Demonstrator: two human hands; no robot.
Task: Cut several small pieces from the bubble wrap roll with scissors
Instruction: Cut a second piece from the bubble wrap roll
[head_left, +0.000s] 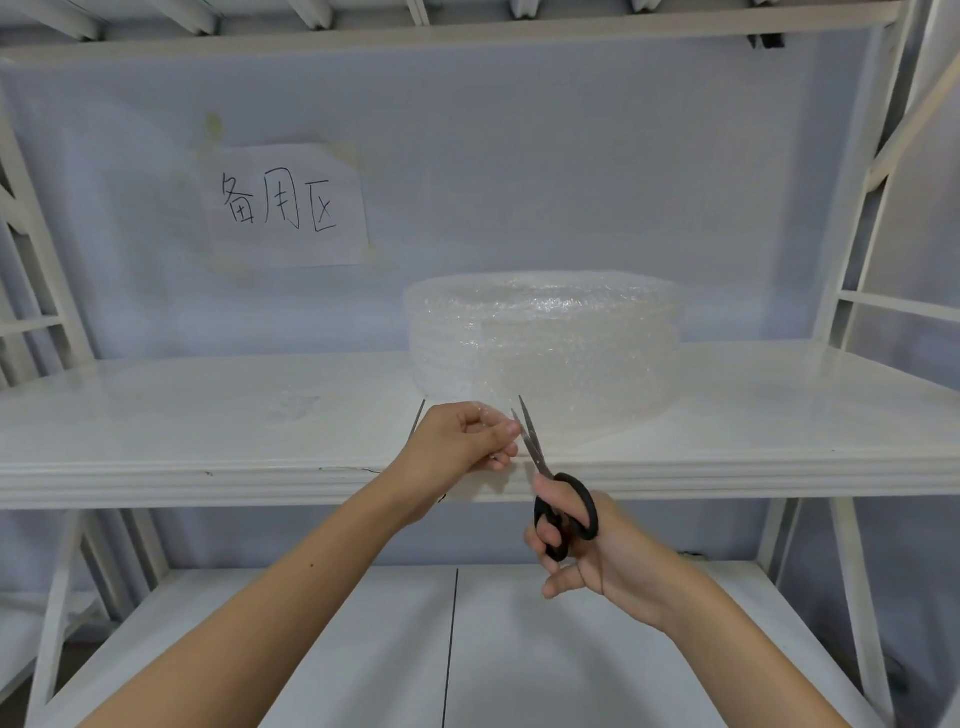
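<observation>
While the roll sits on the shelf: both hands work at its loose front edge.
Bubble wrap roll (545, 348): flat on the white shelf (208, 415), right of centre.
Left hand (462, 441): pinches the loose wrap edge.
Right hand (587, 551): grips black-handled scissors (556, 493), blades slightly parted, tips up at the wrap.
Paper sign (285, 208): taped to the back wall.

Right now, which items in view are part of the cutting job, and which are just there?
In the job:
bubble wrap roll
scissors, gripped by the right hand
left hand, pinching the loose wrap end

Just there:
paper sign on the back wall
white shelf
</observation>
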